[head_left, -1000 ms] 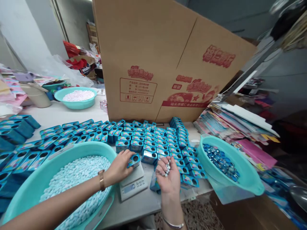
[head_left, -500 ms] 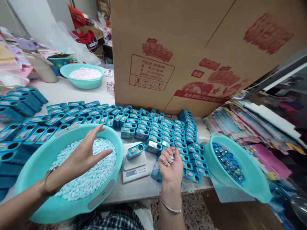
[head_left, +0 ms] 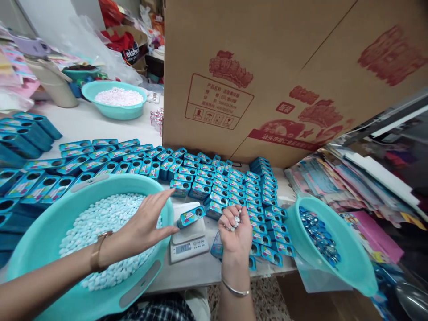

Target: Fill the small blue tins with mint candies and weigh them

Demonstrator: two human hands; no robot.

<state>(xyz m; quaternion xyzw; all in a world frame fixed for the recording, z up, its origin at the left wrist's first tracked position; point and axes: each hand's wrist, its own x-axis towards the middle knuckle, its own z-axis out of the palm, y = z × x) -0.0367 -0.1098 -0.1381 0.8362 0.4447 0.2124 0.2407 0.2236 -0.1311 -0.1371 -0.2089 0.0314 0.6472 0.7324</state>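
Note:
My left hand (head_left: 147,220) is open, thumb and fingers apart, reaching over the edge of a turquoise basin (head_left: 36,267) of pale blue candies (head_left: 96,223). Its fingertips are close to the left end of a small blue tin (head_left: 191,217), which lies on the plate of a white digital scale (head_left: 190,249); whether they touch it I cannot tell. With curled fingers, my right hand (head_left: 236,232) holds several pale candies (head_left: 236,220) in the palm, just right of the scale. Rows of blue tins (head_left: 220,185) with round holes in their tops stand behind both hands.
A large cardboard box (head_left: 261,58) rises behind the tins. At right a turquoise basin (head_left: 354,249) holds shiny blue pieces (head_left: 319,234). Farther back on the left stands a basin (head_left: 113,111) of whitish candies. Stacked printed sheets (head_left: 357,187) lie at the far right.
My left hand has moved right, from above the candies to beside the tin on the scale. The tin appears slightly turned, and the scale's reading has changed. My right hand still holds candies.

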